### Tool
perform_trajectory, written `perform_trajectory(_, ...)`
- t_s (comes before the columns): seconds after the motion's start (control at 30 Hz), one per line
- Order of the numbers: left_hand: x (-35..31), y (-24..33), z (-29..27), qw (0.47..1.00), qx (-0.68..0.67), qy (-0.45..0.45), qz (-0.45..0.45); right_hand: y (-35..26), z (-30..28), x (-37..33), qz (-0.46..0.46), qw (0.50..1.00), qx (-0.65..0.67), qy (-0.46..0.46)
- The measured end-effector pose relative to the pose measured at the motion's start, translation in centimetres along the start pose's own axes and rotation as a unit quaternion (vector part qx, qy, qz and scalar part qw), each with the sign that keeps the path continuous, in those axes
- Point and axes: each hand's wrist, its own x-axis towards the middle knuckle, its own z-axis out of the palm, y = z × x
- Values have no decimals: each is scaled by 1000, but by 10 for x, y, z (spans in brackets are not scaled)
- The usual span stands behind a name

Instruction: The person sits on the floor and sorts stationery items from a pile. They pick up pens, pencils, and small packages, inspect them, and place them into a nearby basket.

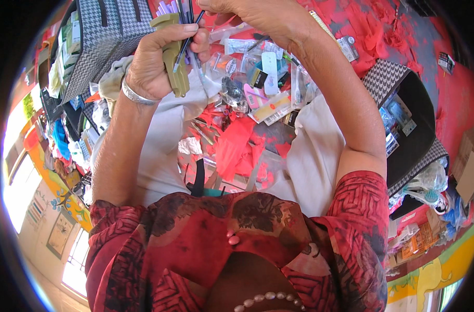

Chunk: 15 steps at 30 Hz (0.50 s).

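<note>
Head view, littered red floor [459, 96], painted wall [57, 182], left fingers [199, 44] clamping sticks [183, 50], right fingers [213, 5] unclear

**Reaching forward and inward**

Wearing a silver bangle [138, 96] on the left wrist [142, 85]. Holding the left hand [156, 58] just beyond the bangle, in a closed grip with curled fingers [200, 41] and the thumb [177, 32] laid toward them. Stretching the left forearm [117, 148] straight back from the bangle. Holding the right hand [247, 12] farther forward and right of the bangle, angled leftward, with fingertips partly cut off from sight. Slanting the right forearm [330, 78] back from there to a bent elbow [368, 148], well right of the bangle.
</note>
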Motion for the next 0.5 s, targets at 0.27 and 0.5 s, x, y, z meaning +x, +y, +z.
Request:
perform_trajectory(0.27, -8, 1, 4, 992, 91, 86, 12, -15, 3, 3, -71, 986, -82, -125)
perform_trajectory(0.5, -11, 13, 5, 993, -112, -29, 0, -9, -40, 28, -32, 995, -81, -39)
